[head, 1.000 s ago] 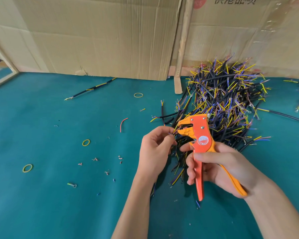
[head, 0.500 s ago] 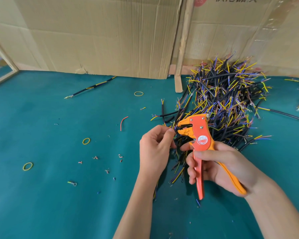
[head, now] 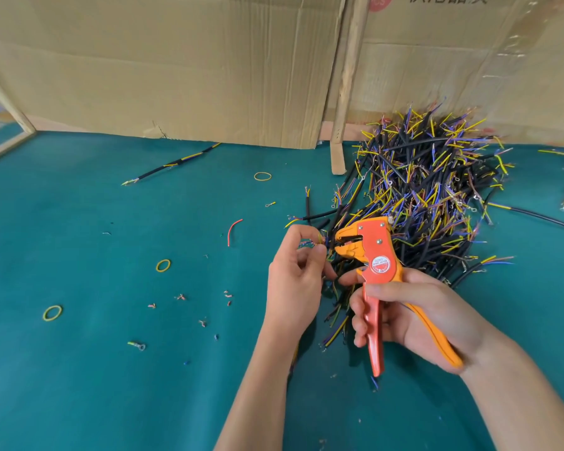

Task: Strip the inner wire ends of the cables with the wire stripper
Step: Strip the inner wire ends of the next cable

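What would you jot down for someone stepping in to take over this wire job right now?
Left hand: pinches the thin wire ends of one cable, just in front of the stripper's open jaws, not yet in them.
Right hand: grips the handles of the orange wire stripper.
Cable pile: on the green mat, behind the tool. One lone cable lies far left, near the cardboard.
Done: small insulation scraps on the mat suggest some ends are stripped.
Left: this cable's ends; how much of the pile remains, I cannot tell.
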Action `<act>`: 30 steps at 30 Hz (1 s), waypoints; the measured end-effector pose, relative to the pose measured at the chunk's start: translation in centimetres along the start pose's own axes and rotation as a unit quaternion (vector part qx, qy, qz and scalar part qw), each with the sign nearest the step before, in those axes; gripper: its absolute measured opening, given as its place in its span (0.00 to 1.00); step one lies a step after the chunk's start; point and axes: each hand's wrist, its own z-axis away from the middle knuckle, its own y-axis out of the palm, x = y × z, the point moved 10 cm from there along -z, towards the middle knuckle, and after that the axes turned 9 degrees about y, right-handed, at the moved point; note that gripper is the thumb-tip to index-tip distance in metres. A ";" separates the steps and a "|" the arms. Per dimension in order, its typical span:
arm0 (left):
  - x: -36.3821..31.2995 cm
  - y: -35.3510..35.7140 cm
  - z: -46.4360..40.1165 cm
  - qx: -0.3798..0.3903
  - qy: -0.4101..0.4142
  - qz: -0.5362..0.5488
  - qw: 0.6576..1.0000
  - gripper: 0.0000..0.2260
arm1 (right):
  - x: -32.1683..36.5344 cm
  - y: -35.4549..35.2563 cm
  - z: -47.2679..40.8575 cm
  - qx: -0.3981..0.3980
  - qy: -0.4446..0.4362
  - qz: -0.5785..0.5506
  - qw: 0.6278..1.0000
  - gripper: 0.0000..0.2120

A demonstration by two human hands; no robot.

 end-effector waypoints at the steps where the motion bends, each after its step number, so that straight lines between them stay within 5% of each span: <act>1: 0.0 0.1 0.0 0.004 0.001 -0.005 1.000 0.06 | -0.1 0.0 -0.1 0.000 0.002 0.000 1.000 0.27; 20: -0.4 0.5 0.1 0.054 -0.015 0.012 0.998 0.07 | -0.2 -0.5 1.0 0.078 0.029 0.026 0.996 0.26; 30: 0.1 0.4 0.1 0.035 -0.017 -0.024 0.999 0.08 | 0.1 -0.2 1.4 0.047 0.029 0.038 0.998 0.22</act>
